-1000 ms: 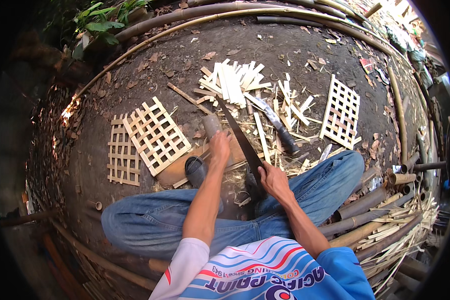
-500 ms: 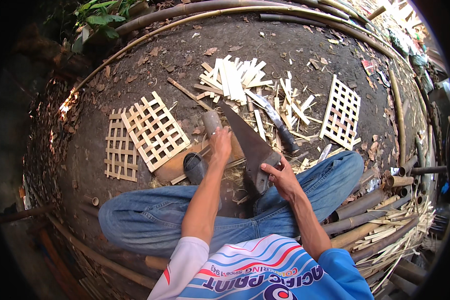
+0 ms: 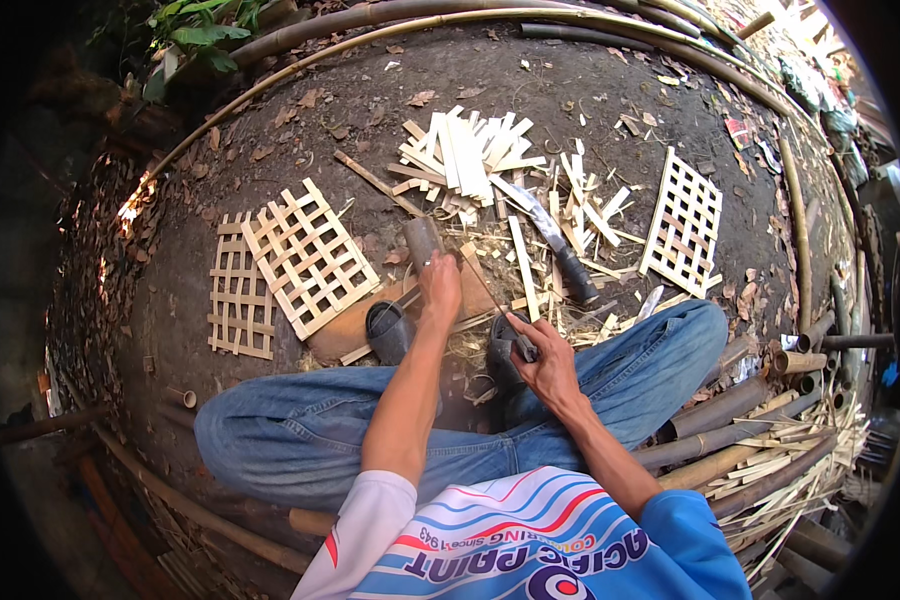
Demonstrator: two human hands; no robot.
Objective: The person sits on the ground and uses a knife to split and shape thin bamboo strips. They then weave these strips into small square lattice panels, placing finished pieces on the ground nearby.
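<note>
My left hand is closed round a greyish-brown cylinder, which looks like a bamboo piece, and its far end shows beyond my fingers. It is held over a brown wooden piece lying across the ground before my feet. My right hand grips a handsaw by its handle. The saw's blade stands nearly edge-on, a thin dark line reaching toward the left hand; whether it touches the bamboo I cannot tell. Just right of the saw, a large knife with a black handle lies among pale strips.
A pile of pale flat strips lies ahead. Two woven lattice panels overlap at left, another lattice panel lies at right. My dark sandals are close to my hands. Bamboo poles and shavings lie at lower right.
The saw has turned from showing its broad side to nearly edge-on. My right hand has moved slightly left, bringing the blade beside the left hand, which stays on the bamboo piece.
</note>
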